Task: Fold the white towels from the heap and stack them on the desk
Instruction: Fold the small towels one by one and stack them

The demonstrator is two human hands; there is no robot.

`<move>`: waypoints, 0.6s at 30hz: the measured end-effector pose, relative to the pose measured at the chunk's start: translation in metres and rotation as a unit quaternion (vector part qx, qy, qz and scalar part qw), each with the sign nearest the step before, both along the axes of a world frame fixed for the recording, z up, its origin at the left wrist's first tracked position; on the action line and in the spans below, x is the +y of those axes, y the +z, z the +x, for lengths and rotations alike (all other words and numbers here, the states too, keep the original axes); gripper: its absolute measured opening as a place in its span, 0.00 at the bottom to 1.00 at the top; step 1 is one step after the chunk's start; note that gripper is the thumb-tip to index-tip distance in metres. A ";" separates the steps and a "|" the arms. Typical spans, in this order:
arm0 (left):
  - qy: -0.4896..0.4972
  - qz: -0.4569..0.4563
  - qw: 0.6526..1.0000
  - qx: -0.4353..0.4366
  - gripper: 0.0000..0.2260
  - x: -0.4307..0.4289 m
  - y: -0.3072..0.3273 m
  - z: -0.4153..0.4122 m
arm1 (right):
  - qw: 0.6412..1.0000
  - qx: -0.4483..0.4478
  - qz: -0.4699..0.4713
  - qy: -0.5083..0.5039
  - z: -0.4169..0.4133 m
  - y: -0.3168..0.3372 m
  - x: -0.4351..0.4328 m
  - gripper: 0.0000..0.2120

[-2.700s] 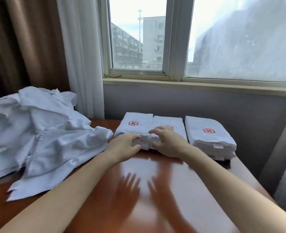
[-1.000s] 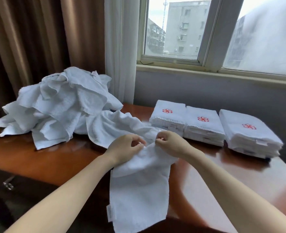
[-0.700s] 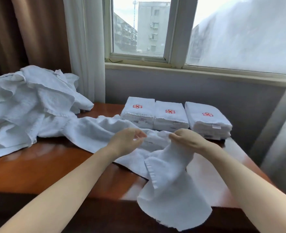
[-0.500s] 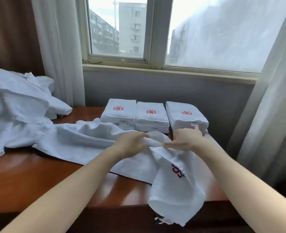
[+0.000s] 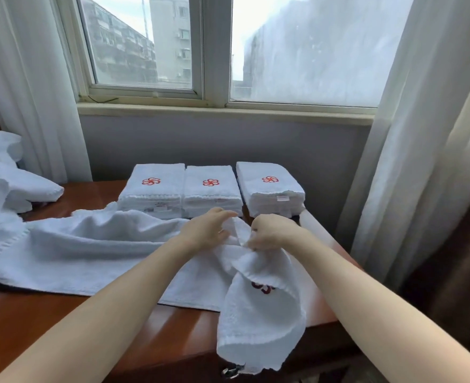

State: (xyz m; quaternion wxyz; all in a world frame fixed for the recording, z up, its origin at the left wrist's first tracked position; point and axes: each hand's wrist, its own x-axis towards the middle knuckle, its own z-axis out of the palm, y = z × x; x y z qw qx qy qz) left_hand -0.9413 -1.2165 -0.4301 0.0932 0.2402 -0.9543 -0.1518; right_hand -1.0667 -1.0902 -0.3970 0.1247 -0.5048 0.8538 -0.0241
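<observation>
Since the earlier frames, both hands have left the folded stacks, and a loose towel [image 5: 95, 252] has been drawn out of the heap [image 5: 4, 178] and across the desk [image 5: 35, 322]; its right end now droops over the near right edge, a red embroidered mark partly showing. The right hand [image 5: 269, 234] is clenched on a bunched edge of that end. The left hand [image 5: 209, 230] rests on the cloth just beside it with fingers loosely curled; whether it actually pinches the fabric cannot be told.

Three folded stacks, left [image 5: 152, 194], middle [image 5: 211, 194] and right [image 5: 271, 193], sit side by side at the far edge below the window [image 5: 228, 51], each showing a red flower emblem on top. That much looks done. The spread towel is not yet folded, apparently only being straightened, and the heap at far left holds more, so a fair share of the work remains.
</observation>
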 end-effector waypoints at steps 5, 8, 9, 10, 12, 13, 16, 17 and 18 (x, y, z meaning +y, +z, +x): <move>0.008 -0.008 1.000 0.001 0.27 -0.003 -0.007 -0.005 | 1.000 -0.005 -0.030 -0.005 -0.028 -0.003 0.010 0.11; 0.002 -0.020 1.000 -0.016 0.29 -0.001 -0.008 -0.009 | 0.999 0.008 -0.038 -0.022 -0.045 -0.003 0.018 0.13; 0.003 -0.019 1.000 -0.021 0.29 -0.001 -0.008 -0.010 | 0.998 0.017 -0.037 -0.039 -0.050 -0.002 0.020 0.14; 0.005 -0.018 0.999 -0.026 0.29 -0.001 -0.007 -0.011 | 0.997 0.026 -0.033 -0.059 -0.055 0.000 0.022 0.15; 0.010 -0.015 0.999 -0.034 0.27 0.000 -0.006 -0.012 | 0.995 0.037 -0.033 -0.092 -0.059 0.006 0.025 0.17; 0.011 -0.015 0.999 -0.037 0.25 0.000 -0.005 -0.012 | 0.994 0.041 -0.039 -0.097 -0.060 0.009 0.025 0.18; 0.010 -0.010 0.999 -0.035 0.19 0.002 -0.003 -0.012 | 0.992 0.024 -0.098 -0.076 -0.050 0.013 0.021 0.19; 0.010 -0.004 0.999 -0.031 0.18 0.002 -0.003 -0.011 | 0.992 0.009 -0.116 -0.059 -0.043 0.014 0.017 0.18; 0.011 0.001 1.000 -0.026 0.17 0.002 -0.002 -0.010 | 0.992 -0.009 -0.119 -0.038 -0.034 0.013 0.014 0.19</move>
